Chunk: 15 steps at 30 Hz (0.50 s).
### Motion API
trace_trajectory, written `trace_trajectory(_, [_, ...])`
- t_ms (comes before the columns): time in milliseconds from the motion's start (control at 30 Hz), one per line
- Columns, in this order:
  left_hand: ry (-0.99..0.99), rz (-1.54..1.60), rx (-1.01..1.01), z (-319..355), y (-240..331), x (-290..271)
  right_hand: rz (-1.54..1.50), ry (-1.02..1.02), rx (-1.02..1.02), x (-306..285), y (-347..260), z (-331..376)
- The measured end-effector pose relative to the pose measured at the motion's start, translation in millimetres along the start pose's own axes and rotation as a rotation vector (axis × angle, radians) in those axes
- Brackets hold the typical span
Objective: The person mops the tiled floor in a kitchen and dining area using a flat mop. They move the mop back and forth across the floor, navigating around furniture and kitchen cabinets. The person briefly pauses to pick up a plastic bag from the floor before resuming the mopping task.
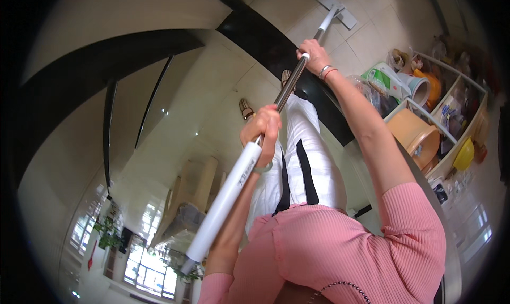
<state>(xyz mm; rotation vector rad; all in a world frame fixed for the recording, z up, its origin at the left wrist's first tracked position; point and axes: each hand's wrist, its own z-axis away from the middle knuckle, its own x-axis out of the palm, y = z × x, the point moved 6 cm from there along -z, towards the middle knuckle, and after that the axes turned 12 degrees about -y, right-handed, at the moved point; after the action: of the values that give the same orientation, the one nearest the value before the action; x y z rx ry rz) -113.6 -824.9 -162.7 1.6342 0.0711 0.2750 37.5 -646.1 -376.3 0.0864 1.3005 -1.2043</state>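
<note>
The long mop handle [276, 104] looks like polished metal with a smooth white plastic grip, over a glossy, mirror-like pale tiled floor [186, 107], beside an orange plastic basin [411, 134] and the ribbed pink knit cloth top [340, 251].

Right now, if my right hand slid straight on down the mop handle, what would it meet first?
Probably the flat mop head on the tiled floor; the handle beyond the right hand looks bare, though depth is unclear.

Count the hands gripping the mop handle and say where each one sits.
2. The left hand grips the mop handle at the top of its white grip; the right hand holds the metal shaft farther down, nearer the mop head.
</note>
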Motion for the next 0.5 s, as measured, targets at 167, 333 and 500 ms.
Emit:
trace_trajectory(167, [-0.08, -0.087, -0.082, 53.1, 49.8, -30.5, -0.132, 0.096, -0.105, 46.8, -59.2, 40.2])
trace_trajectory(333, [-0.09, -0.184, -0.17, 126.2, 103.5, -94.1, -0.294, 0.126, -0.115, 111.6, -163.7, 85.5])
trace_trajectory(500, [-0.069, -0.262, -0.268, 178.7, 150.5, -148.6, -0.424, 0.167, -0.133, 160.9, -255.3, 108.9])
